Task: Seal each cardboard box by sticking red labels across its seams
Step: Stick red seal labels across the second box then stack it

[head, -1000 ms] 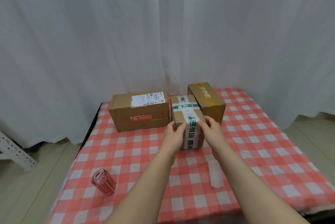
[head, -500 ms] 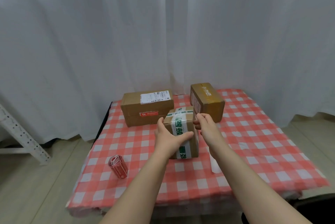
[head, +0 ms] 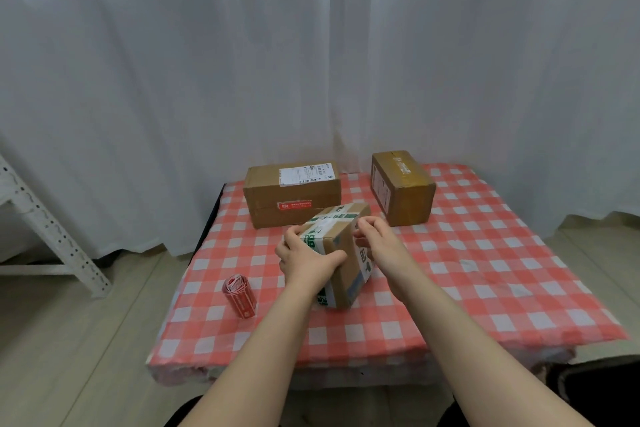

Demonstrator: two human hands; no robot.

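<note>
A small cardboard box (head: 341, 253) wrapped in white and green tape sits turned at an angle in the middle of the checked table (head: 467, 274). My left hand (head: 306, 258) grips its near left side with the thumb over the top edge. My right hand (head: 375, 239) holds its right side. A roll of red labels (head: 239, 295) lies at the left of the table. A wide box (head: 292, 193) at the back left carries one red label on its front seam. A third box (head: 401, 186) stands at the back right.
White curtains (head: 311, 63) hang right behind the table. A white metal rack (head: 45, 226) stands on the floor at the left. The table's near edge (head: 311, 362) drops to a wooden floor.
Both hands have pulled the taped box toward me and turned it clockwise, away from the two back boxes. The view has drawn back from the table.
</note>
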